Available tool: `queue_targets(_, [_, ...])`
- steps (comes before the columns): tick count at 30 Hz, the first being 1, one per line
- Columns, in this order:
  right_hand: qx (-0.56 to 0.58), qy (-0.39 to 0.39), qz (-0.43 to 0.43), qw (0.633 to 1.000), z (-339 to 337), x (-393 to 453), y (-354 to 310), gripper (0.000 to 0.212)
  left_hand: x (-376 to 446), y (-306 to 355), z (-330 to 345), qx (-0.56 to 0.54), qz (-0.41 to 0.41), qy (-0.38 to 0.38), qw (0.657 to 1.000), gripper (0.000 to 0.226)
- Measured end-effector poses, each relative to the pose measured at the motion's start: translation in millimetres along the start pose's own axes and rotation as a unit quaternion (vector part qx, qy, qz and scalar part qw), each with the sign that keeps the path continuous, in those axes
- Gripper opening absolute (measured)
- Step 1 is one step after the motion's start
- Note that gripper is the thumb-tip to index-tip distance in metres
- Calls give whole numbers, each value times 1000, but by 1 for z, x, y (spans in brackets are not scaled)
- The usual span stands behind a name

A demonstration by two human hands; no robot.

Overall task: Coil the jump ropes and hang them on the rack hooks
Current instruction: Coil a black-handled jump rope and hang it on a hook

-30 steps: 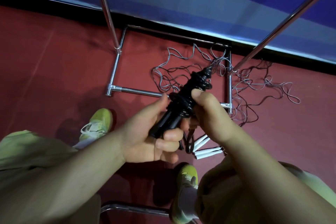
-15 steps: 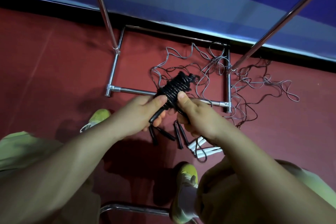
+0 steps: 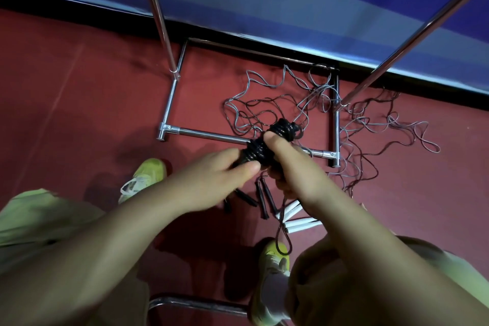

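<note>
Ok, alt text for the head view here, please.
Two hands, left hand and right hand, grip a black coiled jump rope above a red floor. Below lie tangled loose ropes, black and white handles, and the chrome rack base.

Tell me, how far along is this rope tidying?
Early on. One black rope is nearly wound into a tight bundle, gripped by the left hand and right hand; a loose loop hangs below it. Nothing visible hangs on the rack yet. A tangle of ropes and spare handles lie on the floor.
</note>
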State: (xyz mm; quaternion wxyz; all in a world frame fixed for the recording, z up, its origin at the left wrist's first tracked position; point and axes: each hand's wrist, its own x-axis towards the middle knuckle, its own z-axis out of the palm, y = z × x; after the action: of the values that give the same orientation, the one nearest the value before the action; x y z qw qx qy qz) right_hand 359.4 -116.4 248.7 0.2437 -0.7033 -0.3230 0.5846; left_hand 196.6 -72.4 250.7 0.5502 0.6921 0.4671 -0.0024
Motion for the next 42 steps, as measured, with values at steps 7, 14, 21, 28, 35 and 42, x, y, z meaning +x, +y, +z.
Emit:
queue_targets(7, [132,-127,-55,981,-5,5,0,46,-1,2,-10,-362,-88,-131,919,34])
queue_targets(14, [-8,-57,-38,998,-6,-1,-1,55,11,-7,-4,-187,-18,-10,982,15])
queue_targets(21, [-72,-18,-39,996,-7,4,2,42,10,-9,1,45,22,91,995,23])
queue_targets(28, [118,-102,-106,982,-7,0,-2,33,4,-18,-9,-426,-24,-308,851,75])
queue_targets(35, [28,-121,-117,985,-7,-1,-3,47,8,-12,1,-469,-111,-255,838,75])
queue_targets(42, [-183,-32,-73,980,-6,-4,-4,51,11,-10,10,-329,-127,-96,931,71])
